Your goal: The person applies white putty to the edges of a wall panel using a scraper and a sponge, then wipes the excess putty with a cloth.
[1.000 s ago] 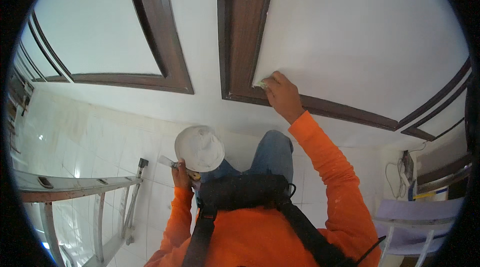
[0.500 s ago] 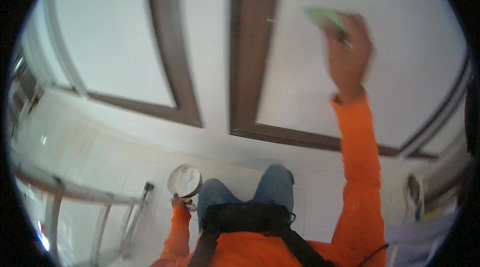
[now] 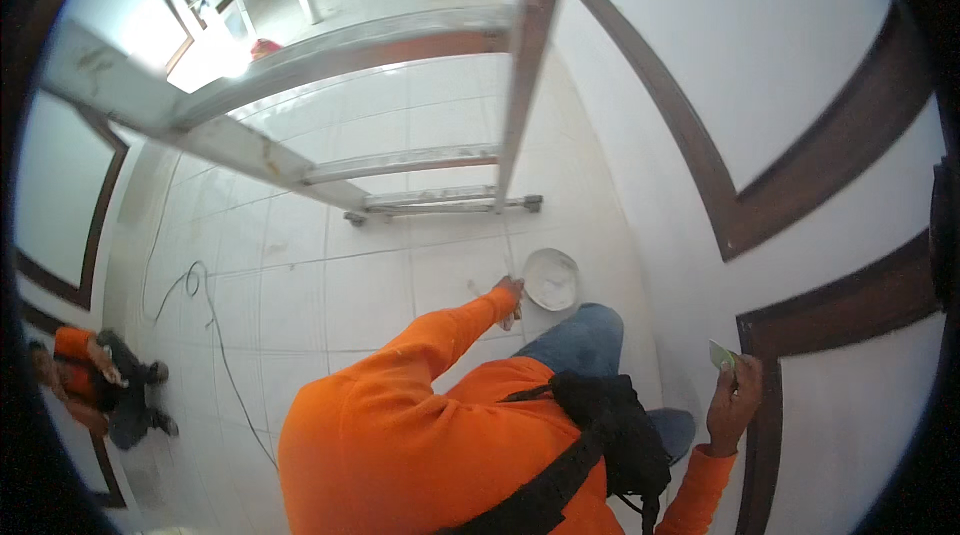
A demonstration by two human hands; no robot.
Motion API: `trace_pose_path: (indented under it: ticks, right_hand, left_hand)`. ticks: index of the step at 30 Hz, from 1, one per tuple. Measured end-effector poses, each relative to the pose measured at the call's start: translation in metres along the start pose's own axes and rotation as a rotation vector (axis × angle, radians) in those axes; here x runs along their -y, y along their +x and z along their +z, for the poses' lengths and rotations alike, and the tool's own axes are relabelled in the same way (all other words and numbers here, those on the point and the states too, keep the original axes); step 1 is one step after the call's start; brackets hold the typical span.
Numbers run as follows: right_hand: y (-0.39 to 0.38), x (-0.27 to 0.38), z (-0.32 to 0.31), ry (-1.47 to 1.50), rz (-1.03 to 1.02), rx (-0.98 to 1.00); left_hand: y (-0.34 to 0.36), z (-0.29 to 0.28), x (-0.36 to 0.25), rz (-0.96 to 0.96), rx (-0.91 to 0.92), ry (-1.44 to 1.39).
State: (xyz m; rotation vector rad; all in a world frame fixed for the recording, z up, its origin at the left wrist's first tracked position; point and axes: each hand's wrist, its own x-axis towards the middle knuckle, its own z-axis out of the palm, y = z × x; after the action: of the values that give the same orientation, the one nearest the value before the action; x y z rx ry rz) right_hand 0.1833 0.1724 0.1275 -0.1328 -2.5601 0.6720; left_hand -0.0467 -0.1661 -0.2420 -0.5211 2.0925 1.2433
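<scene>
Right hand (image 3: 735,403): fingers pinch green scraper (image 3: 721,355), near dark brown wood trim (image 3: 765,445) on white wall (image 3: 690,320). Left hand (image 3: 508,297): fingers closed at edge of round pan (image 3: 551,280), white paste (image 3: 556,292) inside, just past knee in blue jeans (image 3: 585,340). Metal ladder (image 3: 250,148) beyond, on white tiled floor (image 3: 370,305); co-worker (image 3: 98,377) far left.

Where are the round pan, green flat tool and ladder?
Round pan (image 3: 547,257), head view: upper inner wall.
Green flat tool (image 3: 721,356), head view: exposed end.
Ladder (image 3: 400,162), head view: a lower rung.
</scene>
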Motion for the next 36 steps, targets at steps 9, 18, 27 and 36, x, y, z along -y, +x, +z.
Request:
trace_pose_path:
  ticks: [9, 18, 27, 36]
  right_hand:
    - [0.078, -0.009, 0.086, 0.268, 0.109, 0.069]
    - [0.075, -0.152, 0.271, 0.152, 0.140, 0.382]
    - [0.056, -0.194, 0.428, -0.077, -0.126, 0.817]
    - [0.061, -0.138, 0.490, -0.832, -0.630, 0.965]
  left_hand:
    - [-0.123, -0.075, 0.027, 0.129, -0.030, -0.521]
    - [-0.196, -0.091, 0.011, 0.511, -0.320, -0.708]
    - [-0.325, -0.110, 0.013, 0.038, -0.347, -0.828]
    - [-0.327, -0.085, 0.086, 0.072, -0.557, -1.103]
